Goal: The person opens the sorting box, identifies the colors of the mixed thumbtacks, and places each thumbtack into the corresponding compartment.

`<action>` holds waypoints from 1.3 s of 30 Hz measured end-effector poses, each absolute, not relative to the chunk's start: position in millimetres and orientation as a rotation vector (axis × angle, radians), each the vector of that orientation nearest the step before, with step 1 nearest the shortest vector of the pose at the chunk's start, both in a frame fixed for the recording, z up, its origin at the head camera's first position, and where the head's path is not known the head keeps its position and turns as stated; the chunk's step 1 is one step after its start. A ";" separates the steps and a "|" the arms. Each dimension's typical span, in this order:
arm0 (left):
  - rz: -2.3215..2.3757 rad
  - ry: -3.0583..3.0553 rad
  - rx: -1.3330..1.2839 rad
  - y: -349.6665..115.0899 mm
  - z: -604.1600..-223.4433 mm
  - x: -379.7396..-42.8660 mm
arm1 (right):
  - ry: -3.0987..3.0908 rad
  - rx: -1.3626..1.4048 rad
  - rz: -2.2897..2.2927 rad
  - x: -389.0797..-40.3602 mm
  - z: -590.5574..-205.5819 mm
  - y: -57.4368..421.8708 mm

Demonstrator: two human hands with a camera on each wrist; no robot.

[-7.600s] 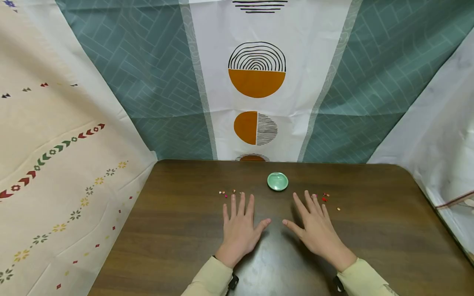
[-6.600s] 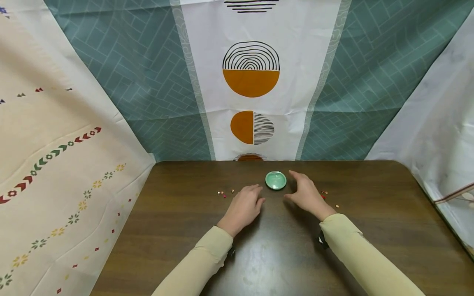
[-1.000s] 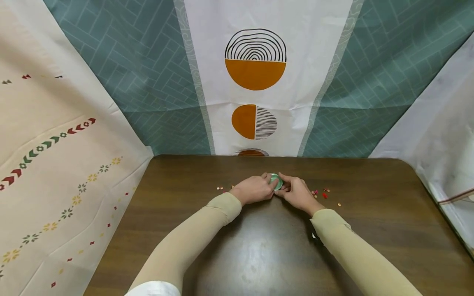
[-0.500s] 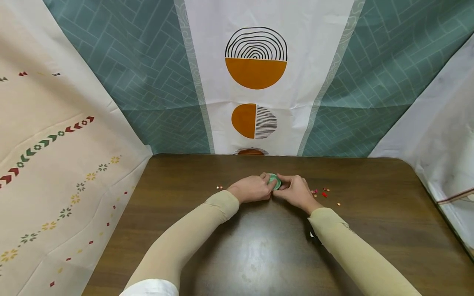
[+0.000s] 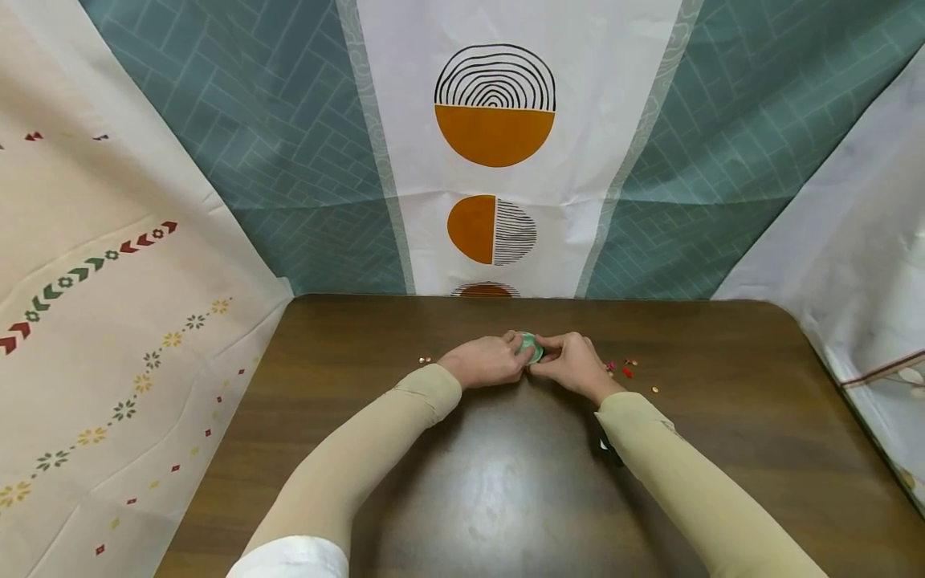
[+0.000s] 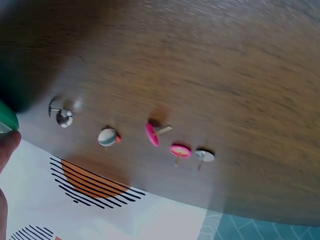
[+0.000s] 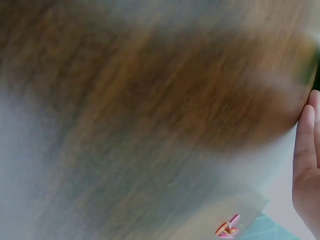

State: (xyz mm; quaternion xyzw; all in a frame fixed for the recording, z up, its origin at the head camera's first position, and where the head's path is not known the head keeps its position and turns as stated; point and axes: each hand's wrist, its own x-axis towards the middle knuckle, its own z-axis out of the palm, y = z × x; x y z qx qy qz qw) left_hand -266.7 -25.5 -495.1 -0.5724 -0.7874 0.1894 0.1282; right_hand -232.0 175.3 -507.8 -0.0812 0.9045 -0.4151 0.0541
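Observation:
A small round green dish (image 5: 532, 343) is near the back of the table, between both hands. My left hand (image 5: 487, 361) grips it from the left, with a finger across its face. From the right, the thumb and fingers of my right hand (image 5: 574, 365) close around its edge. Only a slice of the green dish (image 6: 7, 119) shows in the left wrist view, with a fingertip on it. Beyond it, on the wood, lie silver thumbtacks (image 6: 64, 117) and pink thumbtacks (image 6: 152, 134). In the right wrist view, fingers (image 7: 304, 145) of the right hand reach past the frame's edge.
Gold tacks (image 5: 422, 360) lie left of the left wrist. Right of the right hand are red tacks (image 5: 627, 372) and a gold tack (image 5: 655, 390). A patterned cloth (image 5: 491, 185) hangs behind the wooden table's (image 5: 484, 482) back edge, with more cloth at both sides.
The hands, first spread flat on the table, have come together around the dish and grip it. Over the last second they hold nearly still, while the head view tips slightly.

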 end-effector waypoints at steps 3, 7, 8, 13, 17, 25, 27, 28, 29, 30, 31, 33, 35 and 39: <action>0.524 -2.312 -1.670 -27.9 -495.6 -269.0 | 2.779 -0.264 -1.216 -235.6 -509.8 172.9; 0.354 -2.450 -1.645 -27.6 -497.7 -272.2 | 2.799 -0.307 -1.128 -237.1 -510.1 171.9; 0.286 -2.505 -1.632 -27.3 -498.2 -272.8 | 2.800 -0.327 -1.103 -236.9 -509.6 172.2; 0.052 -2.735 -1.539 -27.4 -497.0 -272.9 | 2.808 -0.456 -1.000 -235.5 -507.1 173.7; 0.024 -2.798 -1.466 -28.3 -495.4 -272.2 | 2.843 -0.574 -0.895 -236.2 -506.0 173.7; -0.182 -2.907 -1.404 -28.1 -499.9 -274.3 | 2.911 -0.774 -0.545 -240.4 -489.1 167.5; -0.206 -2.878 -1.412 -27.7 -500.1 -276.1 | 2.904 -0.820 -0.511 -242.0 -484.6 164.3; -0.211 -2.863 -1.417 -27.7 -500.0 -276.8 | 2.894 -0.834 -0.507 -242.4 -482.9 163.1; -0.219 -2.856 -1.420 -27.7 -499.6 -277.3 | 2.888 -0.840 -0.498 -242.6 -481.7 162.1; -0.211 -2.852 -1.421 -27.6 -499.2 -277.6 | 2.885 -0.835 -0.489 -242.7 -481.2 161.5; -0.188 -2.844 -1.426 -27.6 -498.5 -277.7 | 2.882 -0.829 -0.489 -242.8 -481.2 161.1; -0.103 -2.821 -1.450 -27.3 -496.0 -277.0 | 2.868 -0.801 -0.530 -242.8 -482.8 160.8; 0.012 -2.766 -1.498 -26.0 -492.7 -275.7 | 2.867 -0.783 -0.571 -242.7 -486.0 161.4; 0.212 -2.609 -1.611 -22.5 -484.6 -272.5 | 2.855 -0.749 -0.672 -242.8 -492.4 163.3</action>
